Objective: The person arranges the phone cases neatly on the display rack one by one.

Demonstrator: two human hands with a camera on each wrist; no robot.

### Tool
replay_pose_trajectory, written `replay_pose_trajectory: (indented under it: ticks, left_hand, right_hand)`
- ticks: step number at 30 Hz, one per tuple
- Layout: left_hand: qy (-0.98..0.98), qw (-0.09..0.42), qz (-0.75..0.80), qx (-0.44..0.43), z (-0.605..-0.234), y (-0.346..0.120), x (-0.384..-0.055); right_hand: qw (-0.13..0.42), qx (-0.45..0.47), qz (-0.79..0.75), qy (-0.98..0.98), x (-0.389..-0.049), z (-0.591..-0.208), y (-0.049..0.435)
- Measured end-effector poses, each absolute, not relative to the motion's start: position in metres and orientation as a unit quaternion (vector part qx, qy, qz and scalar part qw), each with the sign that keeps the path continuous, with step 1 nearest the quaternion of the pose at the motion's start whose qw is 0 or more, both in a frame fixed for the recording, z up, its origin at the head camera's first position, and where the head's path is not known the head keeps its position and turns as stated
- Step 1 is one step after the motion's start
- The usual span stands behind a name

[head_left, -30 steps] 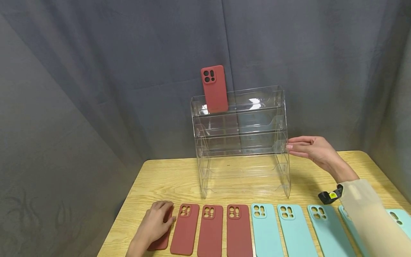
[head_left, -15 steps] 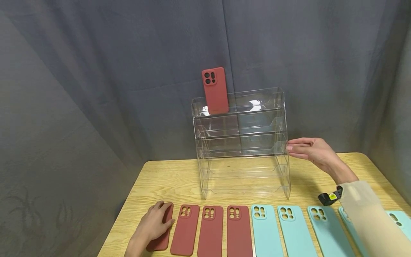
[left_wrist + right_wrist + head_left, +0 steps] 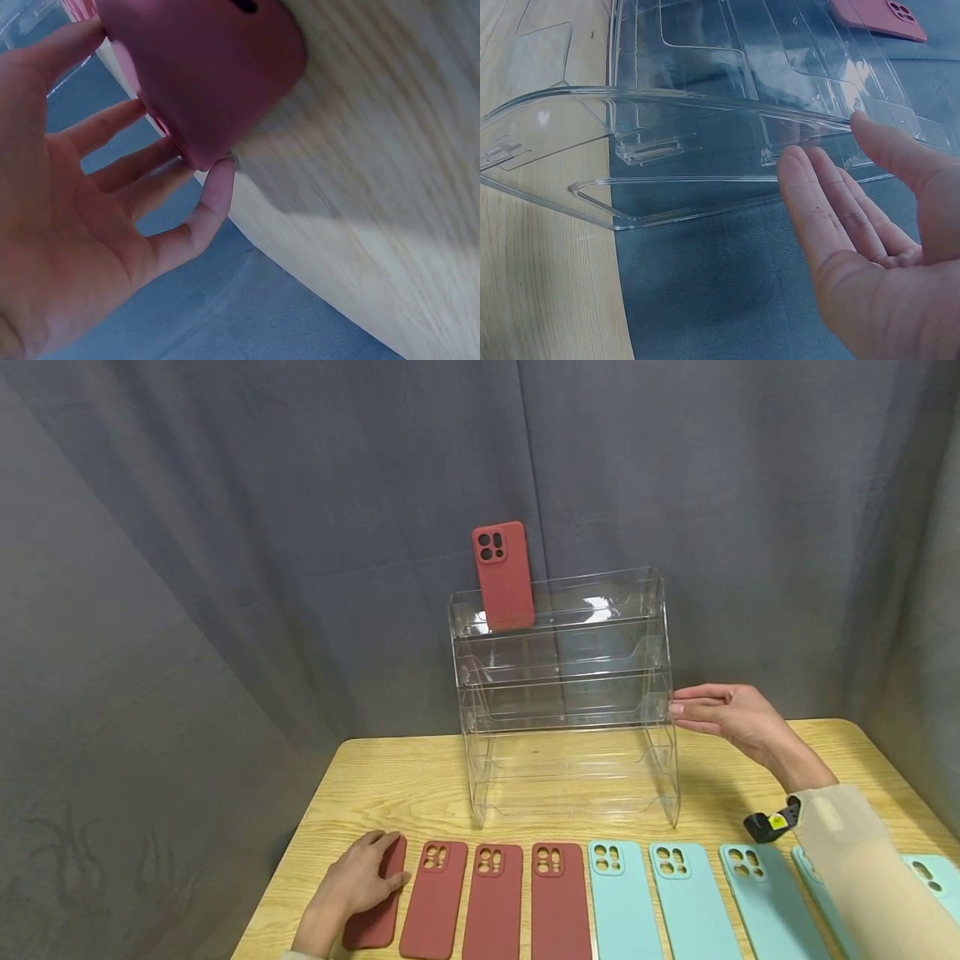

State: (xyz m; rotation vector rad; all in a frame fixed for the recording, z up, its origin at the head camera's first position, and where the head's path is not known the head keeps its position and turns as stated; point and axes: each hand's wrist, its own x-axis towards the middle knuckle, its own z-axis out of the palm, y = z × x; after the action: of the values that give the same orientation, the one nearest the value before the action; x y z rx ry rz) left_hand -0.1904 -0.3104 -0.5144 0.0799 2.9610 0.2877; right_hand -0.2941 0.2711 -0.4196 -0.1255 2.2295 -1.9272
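Observation:
At the table's front left my left hand (image 3: pixel 358 878) grips the leftmost red phone case (image 3: pixel 375 922) by its edges. In the left wrist view the thumb and fingertips meet the rim of that case (image 3: pixel 210 75), which lies close over the wood. A clear acrylic tiered rack (image 3: pixel 570 727) stands further back. My right hand (image 3: pixel 738 714) touches the rack's right side with nearly straight fingers. Seen from the right wrist, the thumb meets the side panel's edge and the fingers (image 3: pixel 821 202) lie along its outer side. Another red phone case (image 3: pixel 506 577) leans upright in the top tier, at its left.
Several phone cases lie in a row along the front: red ones (image 3: pixel 435 902) left, mint-green ones (image 3: pixel 626 902) right. My right sleeve (image 3: pixel 870 852) passes over the right-hand cases. A grey curtain (image 3: pixel 300 527) hangs behind and beside the wooden table (image 3: pixel 390 777).
The left hand has shifted slightly left across its red case, uncovering more of the case's top. My right hand stays at the rack. The whole head view has sunk slightly.

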Motion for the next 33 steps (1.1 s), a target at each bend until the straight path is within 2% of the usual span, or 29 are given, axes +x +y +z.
replay_pose_trajectory:
  ticks: [14,23,33]
  left_hand:
    - [0.989,0.082,0.121,0.036,-0.52,-0.314,-0.198]
    - [0.991,0.046,0.117,0.047,-0.522,-0.311,-0.202]
    - [0.992,0.028,0.111,0.045,-0.524,-0.31,-0.202]
  right_hand:
    - [0.098,-0.034,-0.643,0.759,-0.293,-0.419,0.273]
    - [0.097,-0.034,-0.643,0.759,-0.295,-0.419,0.273]
    - [0.101,-0.034,-0.651,0.751,-0.296,-0.42,0.271]
